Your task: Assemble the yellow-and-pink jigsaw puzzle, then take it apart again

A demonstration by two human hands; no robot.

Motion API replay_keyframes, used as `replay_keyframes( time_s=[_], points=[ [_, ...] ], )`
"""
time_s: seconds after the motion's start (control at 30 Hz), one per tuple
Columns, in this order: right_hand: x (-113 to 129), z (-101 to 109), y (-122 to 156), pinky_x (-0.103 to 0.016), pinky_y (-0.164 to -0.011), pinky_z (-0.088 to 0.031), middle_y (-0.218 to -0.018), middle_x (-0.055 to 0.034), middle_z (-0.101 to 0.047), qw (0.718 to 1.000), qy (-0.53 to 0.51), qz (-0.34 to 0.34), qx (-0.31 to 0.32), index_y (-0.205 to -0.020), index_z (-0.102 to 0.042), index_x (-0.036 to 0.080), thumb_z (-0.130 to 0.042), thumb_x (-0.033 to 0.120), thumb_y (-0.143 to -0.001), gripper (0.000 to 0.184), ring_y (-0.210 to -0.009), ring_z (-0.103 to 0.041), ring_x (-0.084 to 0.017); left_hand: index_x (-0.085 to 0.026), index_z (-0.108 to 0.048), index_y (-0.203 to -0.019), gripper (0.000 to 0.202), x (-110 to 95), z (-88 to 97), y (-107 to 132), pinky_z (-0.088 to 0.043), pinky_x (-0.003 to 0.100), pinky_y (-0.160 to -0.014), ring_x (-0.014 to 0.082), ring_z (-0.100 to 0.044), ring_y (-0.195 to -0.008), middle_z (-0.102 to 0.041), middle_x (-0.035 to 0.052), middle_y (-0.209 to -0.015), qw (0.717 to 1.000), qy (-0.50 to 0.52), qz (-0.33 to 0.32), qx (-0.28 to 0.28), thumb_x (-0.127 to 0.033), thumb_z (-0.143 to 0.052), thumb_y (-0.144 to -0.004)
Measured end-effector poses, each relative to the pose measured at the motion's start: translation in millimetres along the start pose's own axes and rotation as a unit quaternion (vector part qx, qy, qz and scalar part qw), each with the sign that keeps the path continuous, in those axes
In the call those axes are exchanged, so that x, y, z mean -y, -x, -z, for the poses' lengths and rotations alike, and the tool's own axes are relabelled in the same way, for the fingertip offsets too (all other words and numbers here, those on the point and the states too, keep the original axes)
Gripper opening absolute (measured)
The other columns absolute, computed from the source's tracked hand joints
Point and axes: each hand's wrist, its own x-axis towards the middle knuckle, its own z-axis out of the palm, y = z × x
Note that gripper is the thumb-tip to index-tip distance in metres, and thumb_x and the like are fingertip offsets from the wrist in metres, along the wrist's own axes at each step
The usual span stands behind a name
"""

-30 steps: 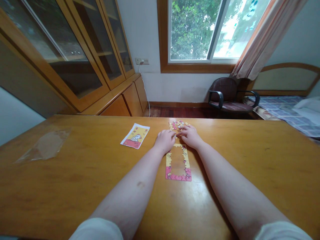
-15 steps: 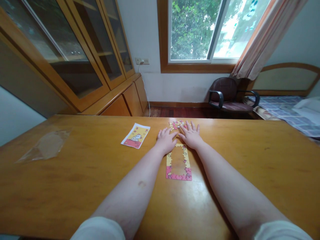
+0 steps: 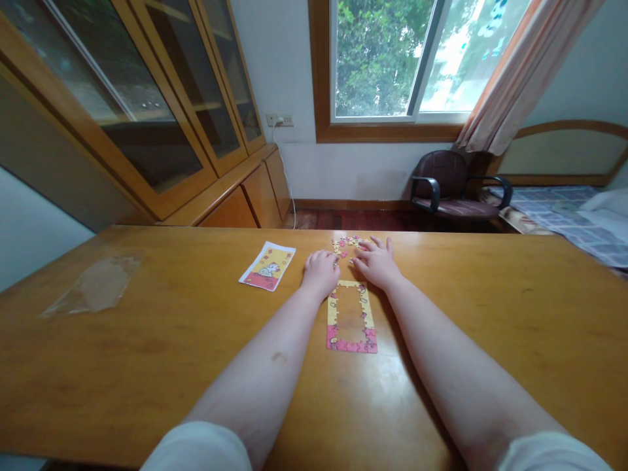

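A glass-fronted wooden cabinet [image 3: 209, 171] fills the upper left of the frame, with shelves behind its panes, and a crinkled clear plastic bag [image 3: 101, 284] lies flat at the left of the counter [image 3: 161, 360], a smooth, glossy wooden surface. The puzzle border [image 3: 352, 346], a tall rectangle of interlocked pieces, yellow above and pink below, lies just below the center of the frame and encloses bare wood. Beyond its top edge, the loose puzzle pieces [image 3: 347, 243] form a small knobbly heap. The left hand [image 3: 321, 271] has its fingers bunched narrow beside the heap; whether it pinches a piece cannot be told. The right hand [image 3: 380, 267] lies with fingers spread wide at the heap's right side. Compared with half a second ago, the left fingers have drawn together from a splay, the hands sit farther apart, and more of the pieces show between them. Left of the hands, the printed picture card [image 3: 267, 267], white-edged, keeps its slanted place.
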Motion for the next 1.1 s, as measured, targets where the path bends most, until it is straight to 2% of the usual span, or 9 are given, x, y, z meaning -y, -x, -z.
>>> replay_keyframes(
  time_s=[0.13, 0.27, 0.33, 0.4, 0.5, 0.6, 0.77, 0.93, 1.1],
  points=[
    [3, 0, 1, -0.061, -0.114, -0.008, -0.132, -0.0013, -0.059, 0.996, -0.049, 0.062, 0.045, -0.096, -0.075, 0.03, -0.051, 0.044, -0.091, 0.028, -0.134, -0.035, -0.03, -0.023, -0.062, -0.119, 0.036, -1, 0.1, 0, -0.034, 0.04, -0.108, 0.0237, -0.048, -0.121, -0.06, 0.0066, -0.126, 1.0, -0.005, -0.002, 0.013, -0.021, -0.052, -0.085],
    [8, -4, 3, -0.065, -0.112, -0.004, -0.154, -0.005, -0.035, 0.998, -0.014, 0.033, 0.057, -0.132, -0.057, 0.034, -0.045, 0.05, -0.094, 0.043, -0.143, -0.019, -0.035, -0.026, -0.065, -0.114, 0.034, -3, 1.8, 1, -0.034, 0.04, -0.108, 0.0231, -0.048, -0.122, -0.059, 0.0047, -0.129, 1.0, 0.003, 0.0, 0.017, -0.018, -0.051, -0.085],
    [9, -5, 3, -0.066, -0.111, -0.002, -0.158, -0.0051, -0.025, 0.998, 0.01, 0.009, 0.06, -0.138, -0.05, 0.036, -0.042, 0.052, -0.094, 0.047, -0.144, -0.014, -0.037, -0.027, -0.069, -0.105, 0.029, -4, 2.8, 1, -0.034, 0.041, -0.108, 0.023, -0.048, -0.122, -0.061, 0.0032, -0.127, 1.0, 0.008, -0.012, 0.023, -0.018, -0.051, -0.085],
    [7, -6, 3, -0.066, -0.11, -0.001, -0.157, -0.0031, -0.027, 0.998, 0.014, 0.003, 0.065, -0.131, -0.057, 0.037, -0.041, 0.052, -0.095, 0.043, -0.144, -0.015, -0.037, -0.027, -0.071, -0.099, 0.026, -3, 3.4, 1, -0.034, 0.041, -0.108, 0.0228, -0.049, -0.122, -0.063, 0.0025, -0.124, 1.0, 0.008, -0.018, 0.024, -0.018, -0.052, -0.084],
    [0, -5, 0, -0.065, -0.111, -0.004, -0.147, -0.0024, -0.044, 0.999, -0.008, -0.01, 0.041, -0.108, -0.071, 0.032, -0.044, 0.047, -0.094, 0.035, -0.141, -0.024, -0.034, -0.025, -0.071, -0.096, 0.023, -2, 3.5, 0, -0.035, 0.04, -0.107, 0.0225, -0.052, -0.118, -0.066, 0.0036, -0.118, 1.0, 0.004, -0.001, 0.023, -0.018, -0.052, -0.084],
    [-9, -5, -4, -0.061, -0.113, -0.008, -0.129, -0.0016, -0.061, 0.998, -0.041, -0.042, 0.001, -0.09, -0.074, 0.027, -0.048, 0.032, -0.089, 0.027, -0.133, -0.036, -0.029, -0.023, -0.067, -0.11, 0.03, -1, 2.5, -1, -0.033, 0.041, -0.11, 0.0227, -0.051, -0.121, -0.064, 0.0052, -0.125, 0.999, 0.008, 0.003, 0.04, -0.019, -0.049, -0.086],
    [-21, -5, -7, -0.061, -0.111, -0.015, -0.122, -0.0071, -0.064, 0.985, -0.043, -0.153, -0.07, -0.098, -0.072, 0.023, -0.048, 0.025, -0.082, 0.029, -0.121, -0.046, -0.03, -0.017, -0.048, -0.137, 0.048, -3, 1.6, 0, -0.026, 0.046, -0.115, 0.0258, -0.04, -0.134, -0.047, 0.0087, -0.146, 0.997, 0.016, -0.036, 0.071, -0.026, -0.046, -0.09],
    [-30, -3, -5, -0.061, -0.111, -0.017, -0.116, -0.0085, -0.064, 0.987, -0.039, -0.152, -0.019, -0.095, -0.072, 0.023, -0.057, 0.028, -0.075, 0.026, -0.117, -0.047, -0.033, -0.02, -0.058, -0.127, 0.039, -2, 3.4, -1, -0.039, 0.036, -0.105, 0.0225, -0.054, -0.119, -0.063, 0.0068, -0.128, 0.998, 0.023, -0.038, 0.053, -0.026, -0.047, -0.09],
    [-40, -5, -6, -0.065, -0.109, -0.017, -0.116, -0.0098, -0.064, 0.98, -0.031, -0.192, -0.044, -0.093, -0.072, 0.023, -0.056, 0.031, -0.078, 0.024, -0.116, -0.048, -0.034, -0.024, -0.068, -0.11, 0.029, -2, 2.5, -2, -0.041, 0.034, -0.101, 0.02, -0.059, -0.11, -0.069, 0.003, -0.115, 0.995, 0.03, -0.071, 0.064, -0.025, -0.049, -0.088]
  ],
)
